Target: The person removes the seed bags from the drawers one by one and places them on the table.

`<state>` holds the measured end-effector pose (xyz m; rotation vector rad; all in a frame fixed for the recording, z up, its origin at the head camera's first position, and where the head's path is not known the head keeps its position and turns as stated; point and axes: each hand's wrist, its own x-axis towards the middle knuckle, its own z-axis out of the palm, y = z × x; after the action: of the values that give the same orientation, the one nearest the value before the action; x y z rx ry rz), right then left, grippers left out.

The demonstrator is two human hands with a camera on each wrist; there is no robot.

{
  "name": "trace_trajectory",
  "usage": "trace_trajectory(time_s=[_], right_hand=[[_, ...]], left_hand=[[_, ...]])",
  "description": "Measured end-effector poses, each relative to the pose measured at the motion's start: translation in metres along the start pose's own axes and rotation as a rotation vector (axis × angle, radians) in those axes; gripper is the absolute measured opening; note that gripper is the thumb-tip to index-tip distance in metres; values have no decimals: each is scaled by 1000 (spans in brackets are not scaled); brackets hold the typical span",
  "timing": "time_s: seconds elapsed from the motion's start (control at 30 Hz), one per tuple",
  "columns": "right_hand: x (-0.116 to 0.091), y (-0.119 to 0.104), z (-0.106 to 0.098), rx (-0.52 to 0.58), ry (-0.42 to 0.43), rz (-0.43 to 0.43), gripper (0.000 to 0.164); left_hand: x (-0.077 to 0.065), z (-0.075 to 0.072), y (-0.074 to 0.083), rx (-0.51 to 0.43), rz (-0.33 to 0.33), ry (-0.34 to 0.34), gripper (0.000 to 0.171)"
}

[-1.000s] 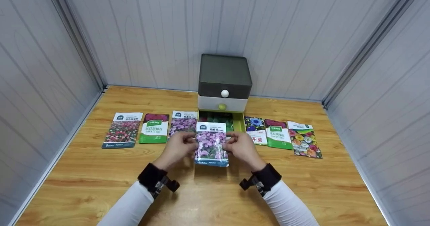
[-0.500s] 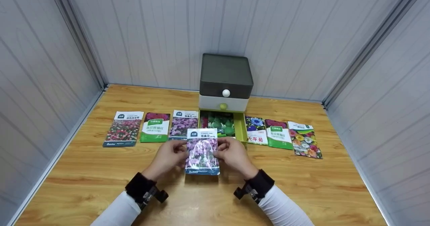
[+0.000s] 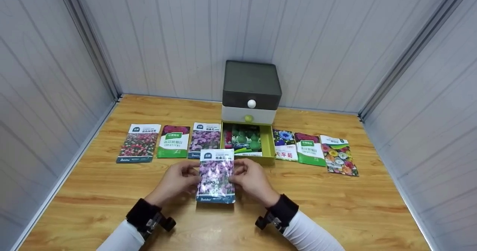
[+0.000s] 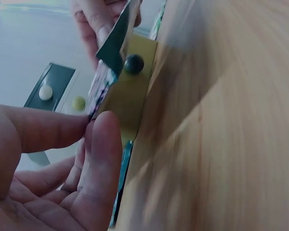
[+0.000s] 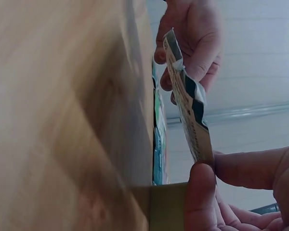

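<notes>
A seed packet with pink-purple flowers (image 3: 216, 176) is held above the table in front of the drawer box. My left hand (image 3: 178, 180) pinches its left edge between thumb and forefinger. On the other side my right hand (image 3: 254, 180) pinches the right edge the same way. In the right wrist view the packet (image 5: 190, 103) is seen edge-on, raised off the wood. Behind it the bottom drawer (image 3: 267, 143) of the box is pulled out, with a green-pictured packet (image 3: 246, 137) lying inside. Part of that drawer's left front is hidden by the held packet.
The drawer box (image 3: 251, 79) stands near the back wall, its upper two drawers closed. Left of it lie a red-flower packet (image 3: 139, 143), a green-white packet (image 3: 173, 143) and a purple-flower packet (image 3: 205, 138). Blue-flower (image 3: 285, 144), green-white (image 3: 310, 149) and mixed-flower (image 3: 339, 154) packets lie right.
Both hands have brought the purple-flower packet toward me and to the left, away from the drawer. More of the drawer's contents now shows. The packets on the table stay in place.
</notes>
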<state>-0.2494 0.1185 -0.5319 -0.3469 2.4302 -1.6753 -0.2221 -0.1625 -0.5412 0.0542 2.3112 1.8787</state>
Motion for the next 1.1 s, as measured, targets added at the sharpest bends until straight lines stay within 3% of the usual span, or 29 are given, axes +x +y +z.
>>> trace_trajectory(time_s=[0.27, 0.53, 0.8, 1.1], right_hand=[[-5, 5, 10, 8, -25, -30, 57], [-9, 10, 22, -7, -110, -31, 66], [-11, 13, 30, 10, -184, -56, 70], [-5, 15, 34, 70, -248, 8, 69]], left_hand=[[-6, -10, -9, -13, -49, -31, 57], [-15, -21, -18, -15, -111, -15, 59], [-19, -26, -22, 5, -80, -28, 59], [-21, -30, -19, 80, -77, -20, 56]])
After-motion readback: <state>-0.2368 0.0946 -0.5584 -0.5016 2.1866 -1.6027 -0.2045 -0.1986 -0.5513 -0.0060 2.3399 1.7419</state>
